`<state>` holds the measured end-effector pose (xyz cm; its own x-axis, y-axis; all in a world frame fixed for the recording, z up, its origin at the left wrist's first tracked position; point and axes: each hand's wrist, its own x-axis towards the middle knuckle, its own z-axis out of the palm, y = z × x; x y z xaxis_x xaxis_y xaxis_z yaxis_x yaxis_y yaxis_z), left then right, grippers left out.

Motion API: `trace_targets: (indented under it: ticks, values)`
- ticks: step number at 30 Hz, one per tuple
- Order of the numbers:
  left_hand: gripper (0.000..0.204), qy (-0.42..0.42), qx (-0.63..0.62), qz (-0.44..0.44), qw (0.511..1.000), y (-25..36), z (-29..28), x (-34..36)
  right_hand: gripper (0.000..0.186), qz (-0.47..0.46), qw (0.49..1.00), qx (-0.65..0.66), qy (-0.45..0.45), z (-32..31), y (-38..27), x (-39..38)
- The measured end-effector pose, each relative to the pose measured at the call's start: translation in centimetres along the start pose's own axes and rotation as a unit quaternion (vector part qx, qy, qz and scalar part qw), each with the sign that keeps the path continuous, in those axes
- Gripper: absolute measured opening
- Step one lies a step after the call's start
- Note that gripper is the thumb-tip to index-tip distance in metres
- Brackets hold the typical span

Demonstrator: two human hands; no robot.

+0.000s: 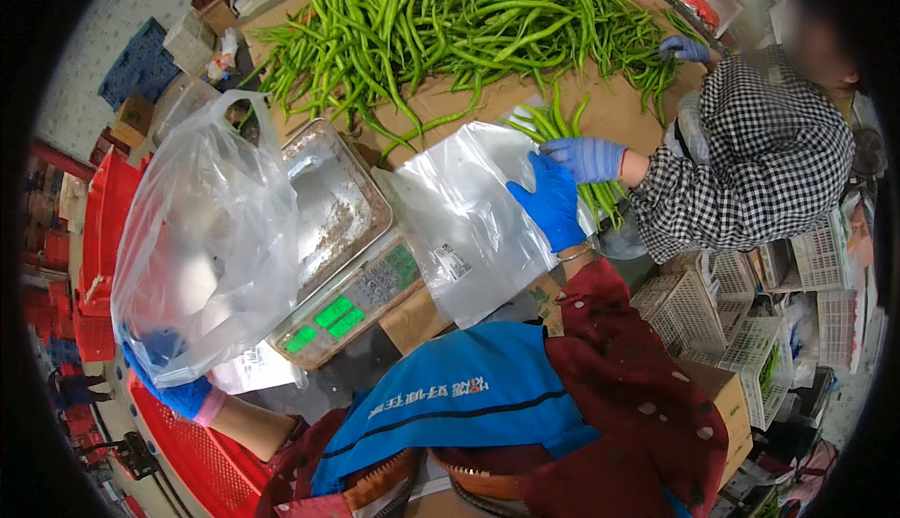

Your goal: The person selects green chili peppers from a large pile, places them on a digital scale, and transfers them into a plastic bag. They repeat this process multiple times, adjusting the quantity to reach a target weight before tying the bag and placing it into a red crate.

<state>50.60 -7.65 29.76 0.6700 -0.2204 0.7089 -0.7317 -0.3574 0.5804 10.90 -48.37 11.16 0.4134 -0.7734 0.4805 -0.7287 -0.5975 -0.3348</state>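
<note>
My left hand [178, 396], in a blue glove, is at the lower edge of a clear plastic bag [211, 227]. The film covers its fingers in part, and the hand seems closed on the bag. The bag bulges out beside a weighing scale [352, 307], overlapping its metal pan [337, 190]. My right hand [551, 204], also blue-gloved, has its thumb apart from its fingers. It lies over the edge of flat clear plastic bags [469, 209], right against a co-worker's gloved hand [586, 159]. That co-worker's hand rests on a bunch of green chili peppers [560, 124].
A large heap of green chili peppers [450, 21] covers the far cardboard-topped table [623, 110]. The co-worker [750, 143] in a checked sleeve stands at the right. White plastic crates [680, 316] stand below them. Red crates [103, 227] line the left side.
</note>
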Motion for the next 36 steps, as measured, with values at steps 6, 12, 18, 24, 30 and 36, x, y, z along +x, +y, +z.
trace_targets:
  ticks: [6,12,18,24,30,36]
  values:
    - [0.044,0.028,-0.110,0.009,0.994,0.2,0.1,-0.1,0.074,-0.159,0.962,0.139,-0.173,1.7,-7.8,-2.5]
    - [0.044,0.038,-0.221,-0.084,0.971,0.7,0.0,-0.9,0.057,-0.201,0.918,0.126,-0.317,2.5,-10.5,-2.6]
    - [0.046,0.077,-0.161,-0.095,0.979,1.2,-1.2,-1.1,0.082,-0.196,0.917,0.219,-0.270,0.8,-11.6,-2.8]
    - [0.046,0.094,-0.133,-0.083,0.983,1.2,-1.8,-1.2,0.098,-0.176,0.944,0.080,-0.268,1.0,-12.4,-4.4]
    - [0.038,0.140,-0.127,-0.043,0.981,2.0,-2.4,-1.0,0.046,-0.140,0.939,0.085,-0.302,4.0,-11.7,-3.6]
    - [0.038,0.161,-0.049,-0.035,0.985,1.8,-5.8,-2.2,0.015,-0.138,0.966,0.086,-0.203,6.6,-8.6,-2.6]
